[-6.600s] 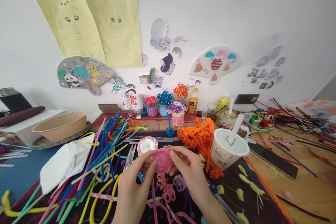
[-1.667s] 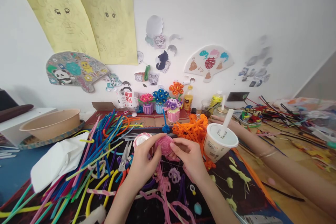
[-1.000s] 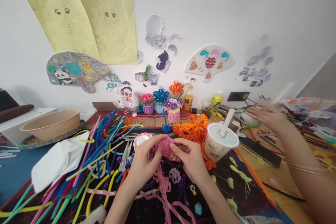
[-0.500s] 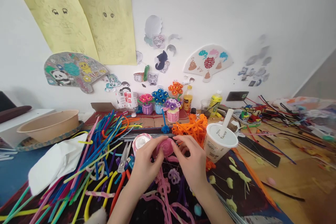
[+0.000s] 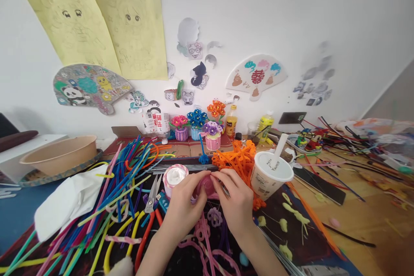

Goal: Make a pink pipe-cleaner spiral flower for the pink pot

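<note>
Between both hands is a pink coil of pipe cleaner (image 5: 206, 184), wound into a flat round disc and partly covered by fingers. My left hand (image 5: 186, 198) pinches its left side, and my right hand (image 5: 234, 194) grips its upper right edge with thumb and fingertips. Pink pipe cleaner strands (image 5: 207, 241) lie below the hands. A small pink-and-white wrapped pot (image 5: 175, 175) with white filling stands just left of my left hand. Scissors (image 5: 152, 198) with red handles lie further left. Beneath the hands rests a pale purple pipe cleaner flower (image 5: 214, 217).
A lidded cup with a straw (image 5: 273, 172) stands close to my right hand. Orange pipe cleaner pieces (image 5: 239, 157) are heaped behind it. Bundled coloured pipe cleaners (image 5: 113, 194) spread over the left side. Finished flower pots (image 5: 197, 127) and bottles (image 5: 231, 120) line the wall. A phone (image 5: 320, 185) lies right.
The coil has tilted, so its spiral face shows less. My right fingers have shifted left along its top edge, closer to my left hand, which stays on it.
</note>
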Available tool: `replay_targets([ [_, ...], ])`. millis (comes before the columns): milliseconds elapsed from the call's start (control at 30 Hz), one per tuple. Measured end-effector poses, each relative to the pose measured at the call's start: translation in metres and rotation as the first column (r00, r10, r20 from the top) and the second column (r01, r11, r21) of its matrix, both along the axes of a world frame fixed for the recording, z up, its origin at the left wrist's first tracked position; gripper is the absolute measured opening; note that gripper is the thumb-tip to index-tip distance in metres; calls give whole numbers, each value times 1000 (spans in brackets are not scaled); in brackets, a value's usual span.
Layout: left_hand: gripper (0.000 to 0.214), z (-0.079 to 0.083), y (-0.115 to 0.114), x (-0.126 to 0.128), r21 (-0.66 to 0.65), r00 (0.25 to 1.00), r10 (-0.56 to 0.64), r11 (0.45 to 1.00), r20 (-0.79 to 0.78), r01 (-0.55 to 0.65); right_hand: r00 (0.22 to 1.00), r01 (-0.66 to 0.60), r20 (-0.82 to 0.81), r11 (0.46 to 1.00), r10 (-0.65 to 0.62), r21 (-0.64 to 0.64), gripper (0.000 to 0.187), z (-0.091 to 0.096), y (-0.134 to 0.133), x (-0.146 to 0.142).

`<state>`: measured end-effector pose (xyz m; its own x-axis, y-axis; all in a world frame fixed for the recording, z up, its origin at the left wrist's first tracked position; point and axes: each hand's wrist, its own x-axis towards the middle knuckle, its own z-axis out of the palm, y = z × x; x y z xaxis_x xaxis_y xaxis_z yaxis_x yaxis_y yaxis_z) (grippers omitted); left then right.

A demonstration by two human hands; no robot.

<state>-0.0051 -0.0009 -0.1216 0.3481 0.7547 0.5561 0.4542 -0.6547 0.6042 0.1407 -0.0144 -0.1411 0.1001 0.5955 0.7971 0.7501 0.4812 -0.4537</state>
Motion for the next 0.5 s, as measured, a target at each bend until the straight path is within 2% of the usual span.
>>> replay_targets([
  [233, 32, -2, 0, 2, -4, 1000, 12, 1000, 4, -12, 990, 20, 139, 998, -29, 63, 20, 1, -1, 1],
  [400, 30, -1, 1, 1, -17, 999, 44, 999, 23, -44, 994, 22, 110, 999, -25, 34, 17, 6, -1, 2],
  [500, 29, 0, 1, 0, -22, 998, 59, 998, 36, -59, 999, 18, 36, 1000, -18, 1, 16, 9, -1, 3],
])
